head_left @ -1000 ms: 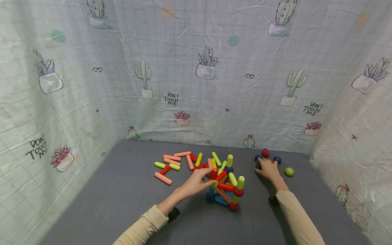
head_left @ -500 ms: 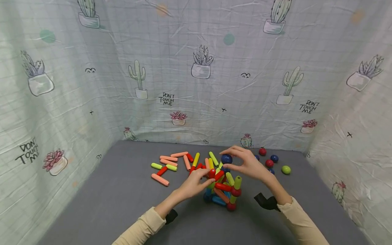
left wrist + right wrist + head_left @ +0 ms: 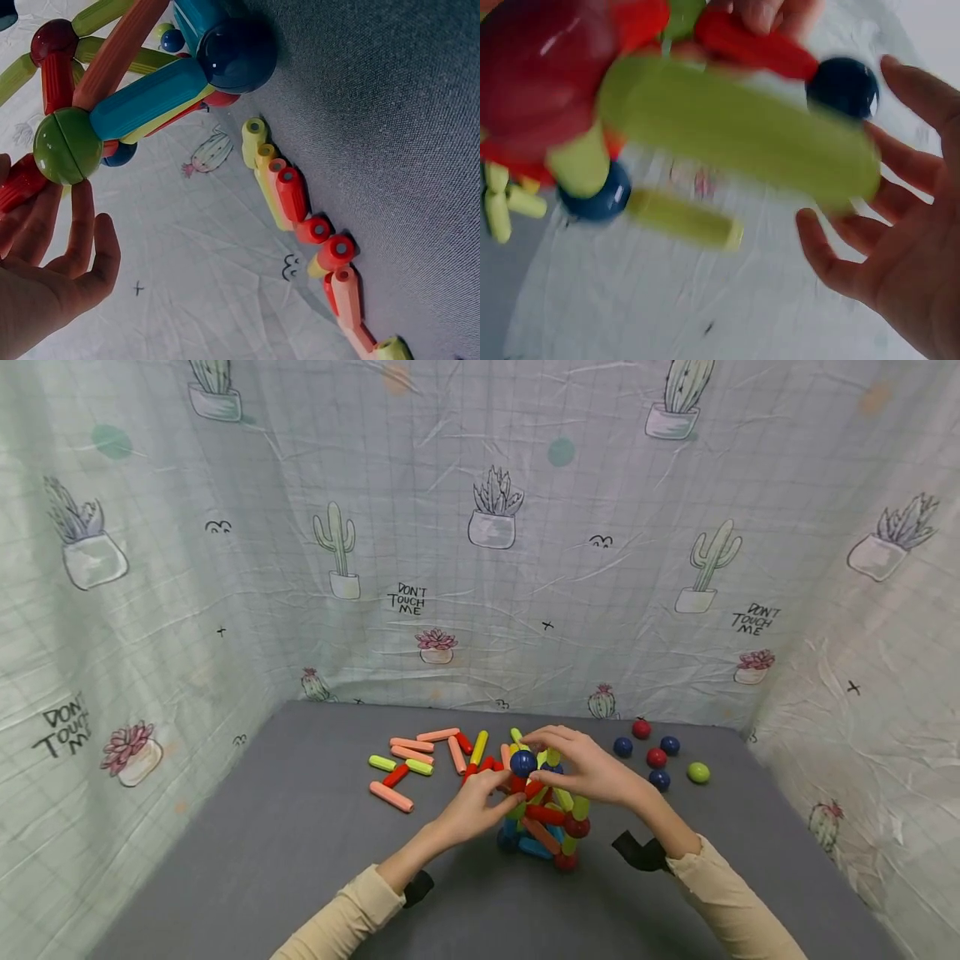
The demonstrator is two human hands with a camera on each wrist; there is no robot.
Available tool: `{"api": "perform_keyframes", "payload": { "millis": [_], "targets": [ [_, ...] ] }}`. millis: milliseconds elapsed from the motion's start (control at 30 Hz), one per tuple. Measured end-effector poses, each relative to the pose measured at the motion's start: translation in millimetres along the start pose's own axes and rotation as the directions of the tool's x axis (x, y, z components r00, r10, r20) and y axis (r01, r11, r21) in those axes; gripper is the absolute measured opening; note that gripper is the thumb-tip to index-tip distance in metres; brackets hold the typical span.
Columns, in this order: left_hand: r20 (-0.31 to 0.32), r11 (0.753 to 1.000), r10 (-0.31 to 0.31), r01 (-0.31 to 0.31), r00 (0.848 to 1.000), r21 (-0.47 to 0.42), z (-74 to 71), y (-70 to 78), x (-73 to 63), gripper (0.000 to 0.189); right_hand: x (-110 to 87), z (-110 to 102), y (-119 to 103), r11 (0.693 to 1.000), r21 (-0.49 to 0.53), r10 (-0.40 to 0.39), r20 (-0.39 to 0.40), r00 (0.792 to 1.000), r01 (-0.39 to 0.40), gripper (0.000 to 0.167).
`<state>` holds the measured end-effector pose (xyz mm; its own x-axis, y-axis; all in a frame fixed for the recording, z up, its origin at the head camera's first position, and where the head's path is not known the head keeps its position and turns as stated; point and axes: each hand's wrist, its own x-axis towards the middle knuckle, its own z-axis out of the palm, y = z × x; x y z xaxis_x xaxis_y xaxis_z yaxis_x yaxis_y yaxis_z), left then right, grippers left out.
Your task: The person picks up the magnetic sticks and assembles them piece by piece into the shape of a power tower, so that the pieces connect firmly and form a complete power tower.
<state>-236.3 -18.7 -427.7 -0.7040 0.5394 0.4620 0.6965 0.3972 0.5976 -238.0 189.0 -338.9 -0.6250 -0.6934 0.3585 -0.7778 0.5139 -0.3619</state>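
A structure of coloured rods and balls stands on the table, with a red ball at its near right corner. My left hand pinches an upright red rod at the near left corner, its fingers by the green ball beneath. My right hand holds a blue ball between thumb and fingers at the top of that rod. In the right wrist view, this ball meets the rod's end. A light green rod blurs across that view and covers part of the right fingers.
Loose pink, red, yellow and green rods, among them a pink rod, lie left of and behind the structure. Several loose balls, including a green ball, lie at the back right. A patterned curtain surrounds the grey table.
My right hand has taken a blue ball from the group at the right and carried it left onto the red rod. The left hand stays at the rod.
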Motion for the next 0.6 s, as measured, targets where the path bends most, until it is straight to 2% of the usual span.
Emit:
{"api": "perform_keyframes", "payload": {
  "millis": [100,167,233,300,400,500,600],
  "targets": [
    [0.005,1.000,0.005,-0.005,1.000,-0.005,-1.3,0.1,0.5,0.018,-13.3,-4.9,23.8,0.999,-0.013,0.040,-0.153,0.987,-0.043,0.035],
    [0.005,1.000,0.013,-0.013,1.000,-0.004,-1.5,0.9,1.4,0.015,-25.4,-6.7,46.2,0.991,-0.049,0.109,-0.241,0.965,-0.124,0.031],
    [-0.002,1.000,0.027,-0.027,1.000,-0.011,-1.5,1.5,2.0,0.013,-38.8,-5.9,70.9,0.966,-0.109,0.193,-0.290,0.937,-0.232,0.029],
    [-0.011,0.999,0.039,-0.039,0.999,-0.027,-2.4,2.6,1.7,0.015,-52.9,-2.8,94.8,0.926,-0.176,0.272,-0.301,0.914,-0.333,0.027],
    [-0.018,0.997,0.032,-0.033,0.999,-0.064,-3.8,2.8,0.4,0.021,-73.7,4.6,127.4,0.852,-0.300,0.348,-0.289,0.892,-0.429,0.024],
    [-0.031,0.995,0.007,-0.010,1.000,-0.102,-5.3,1.5,-0.1,0.025,-92.1,11.0,150.9,0.798,-0.375,0.395,-0.266,0.879,-0.472,0.021],
    [-0.051,0.985,-0.028,0.019,0.998,-0.173,-7.5,-0.8,1.5,0.026,-106.8,15.5,165.9,0.772,-0.404,0.431,-0.235,0.871,-0.491,0.020]
  ]
}}
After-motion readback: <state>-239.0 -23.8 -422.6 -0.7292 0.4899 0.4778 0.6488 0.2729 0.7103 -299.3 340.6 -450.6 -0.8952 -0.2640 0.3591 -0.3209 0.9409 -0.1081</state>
